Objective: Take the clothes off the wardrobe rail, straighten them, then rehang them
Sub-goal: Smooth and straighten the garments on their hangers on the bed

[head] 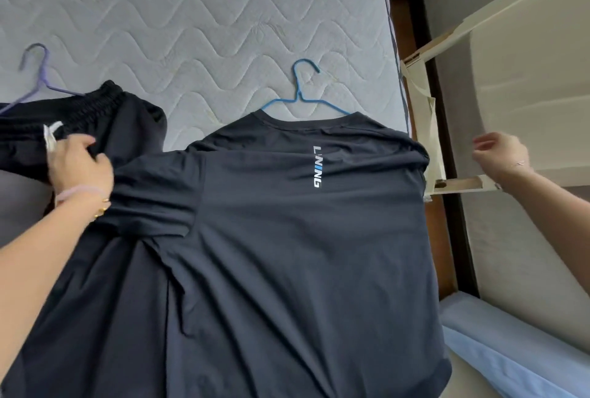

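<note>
Grey quilted mattress (191,14) with wavy stitching fills the top of your view, and your clothes lie spread on it.

Your dark shirt (303,254) lies flat in the middle. Its long way runs from you to the far side, with the neck pointing away from you and the bottom hem close to you. A blue hanger (300,91) sits inside the neck, and its hook points away from you. White and blue letters (317,167) run down the back of the shirt. The shirt's right shoulder reaches the edge of the mattress.

On your left lie dark shorts (95,116), with the stretchy waistband at the far end and a white cord (51,135) showing. A purple hanger (35,75) lies at their far left, its hook pointing away too.

Your left hand (76,167) rests where the shirt's left sleeve meets the shorts. Its fingers curl down into the dark cloth, pinching a fold. You cannot tell if the fold belongs to the sleeve or the shorts. A pale bracelet (76,193) is on that wrist.

Your right hand (501,155) is off the bed, past the shirt's right shoulder. It is a bit blurry. Its fingers are loosely spread, and it holds nothing and touches nothing. Behind it is a cream wooden frame (447,40).
</note>
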The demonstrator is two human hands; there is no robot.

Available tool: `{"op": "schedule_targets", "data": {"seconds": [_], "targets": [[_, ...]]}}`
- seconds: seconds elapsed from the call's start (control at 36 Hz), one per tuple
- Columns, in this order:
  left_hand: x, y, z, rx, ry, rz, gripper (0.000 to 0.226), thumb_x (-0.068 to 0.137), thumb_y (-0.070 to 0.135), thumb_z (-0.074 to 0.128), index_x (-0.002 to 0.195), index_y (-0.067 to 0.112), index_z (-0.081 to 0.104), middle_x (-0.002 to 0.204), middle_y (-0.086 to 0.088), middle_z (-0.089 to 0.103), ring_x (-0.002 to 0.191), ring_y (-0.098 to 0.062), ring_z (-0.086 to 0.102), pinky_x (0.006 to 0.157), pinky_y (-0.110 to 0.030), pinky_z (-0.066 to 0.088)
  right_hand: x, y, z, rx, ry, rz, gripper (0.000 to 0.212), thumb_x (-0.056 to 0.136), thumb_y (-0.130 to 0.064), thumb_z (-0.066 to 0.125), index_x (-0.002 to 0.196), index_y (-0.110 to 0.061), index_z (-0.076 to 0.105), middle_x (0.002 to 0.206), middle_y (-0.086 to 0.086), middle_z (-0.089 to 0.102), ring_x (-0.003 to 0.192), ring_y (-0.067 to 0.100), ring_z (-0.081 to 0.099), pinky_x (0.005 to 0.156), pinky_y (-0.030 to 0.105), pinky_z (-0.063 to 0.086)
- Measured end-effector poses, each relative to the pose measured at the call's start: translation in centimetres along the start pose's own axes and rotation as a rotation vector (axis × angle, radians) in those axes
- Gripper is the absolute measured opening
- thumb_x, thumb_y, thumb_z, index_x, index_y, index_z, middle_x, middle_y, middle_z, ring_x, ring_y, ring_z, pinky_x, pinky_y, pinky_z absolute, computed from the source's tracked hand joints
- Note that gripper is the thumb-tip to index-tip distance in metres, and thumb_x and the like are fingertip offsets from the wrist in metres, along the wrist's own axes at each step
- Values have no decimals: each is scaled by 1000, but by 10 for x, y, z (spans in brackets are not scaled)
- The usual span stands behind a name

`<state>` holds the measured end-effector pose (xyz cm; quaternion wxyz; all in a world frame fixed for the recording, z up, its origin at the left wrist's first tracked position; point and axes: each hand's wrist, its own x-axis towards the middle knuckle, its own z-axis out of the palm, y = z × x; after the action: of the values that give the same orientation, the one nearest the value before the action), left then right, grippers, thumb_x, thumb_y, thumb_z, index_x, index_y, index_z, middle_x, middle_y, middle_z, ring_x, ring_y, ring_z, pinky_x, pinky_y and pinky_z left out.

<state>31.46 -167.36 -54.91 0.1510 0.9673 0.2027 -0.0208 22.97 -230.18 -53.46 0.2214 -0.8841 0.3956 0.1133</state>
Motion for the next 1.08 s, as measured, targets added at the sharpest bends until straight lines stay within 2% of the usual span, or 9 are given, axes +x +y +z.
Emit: {"op": "schedule_targets", "data": {"seconds": [0.14,0.31,0.44,0.61,0.72,0.83,0.89,1.03,1.08], "targets": [[-3,76,19,-2,-200,253,35,90,8,57,124,1,58,126,-25,58,118,-41,53,104,-46,40,-7,-64,35,67,-123,-159,32,83,-14,57,114,-12,64,114,10,67,108,29,60,95,35,45],[-13,125,47,-45,-502,235,37,96,25,54,127,7,57,132,-15,56,121,-31,55,104,-35,40,-2,-113,74,85,-190,-235,39,91,-28,50,126,-11,56,129,9,58,118,29,54,100,34,40],[-12,129,59,51,-501,280,27,96,28,55,115,9,58,120,-12,59,111,-31,57,93,-39,44,6,-119,83,-47,-162,-273,23,87,-26,58,102,-11,66,110,9,66,106,30,56,87,35,46],[-14,134,58,182,-326,383,21,96,22,54,102,8,68,115,-15,57,110,-35,54,83,-39,45,1,-118,84,-388,-41,-456,24,91,-28,54,107,-13,65,115,15,57,112,35,49,87,42,43],[-4,156,53,-60,-251,143,17,90,15,51,87,11,67,103,-16,69,105,-36,61,79,-31,46,2,-138,78,-350,47,-460,24,91,-25,45,107,-12,57,102,21,63,94,42,58,70,37,40],[20,178,55,-341,-216,-63,20,90,15,48,72,23,51,94,-9,70,72,-25,71,61,-23,56,19,-167,73,-140,83,-379,23,87,-27,40,102,-20,54,95,19,67,91,38,63,79,38,50],[28,184,59,-493,-201,-137,27,91,12,47,67,24,45,97,-17,71,57,-22,68,69,-37,63,30,-177,72,-30,87,-323,21,83,-27,39,97,-23,54,92,18,68,88,35,66,84,43,53],[60,190,67,-586,-174,-135,31,89,5,44,67,25,44,68,-5,66,72,-24,70,82,-39,61,41,-195,67,164,53,-282,13,81,-24,37,88,-27,48,91,14,70,87,34,67,84,46,54],[66,194,63,-542,-182,-90,19,88,9,47,82,24,56,85,-5,74,96,-22,70,90,-31,57,40,-200,67,245,20,-276,9,83,-28,41,91,-27,46,91,10,72,89,31,67,86,45,53]]}}
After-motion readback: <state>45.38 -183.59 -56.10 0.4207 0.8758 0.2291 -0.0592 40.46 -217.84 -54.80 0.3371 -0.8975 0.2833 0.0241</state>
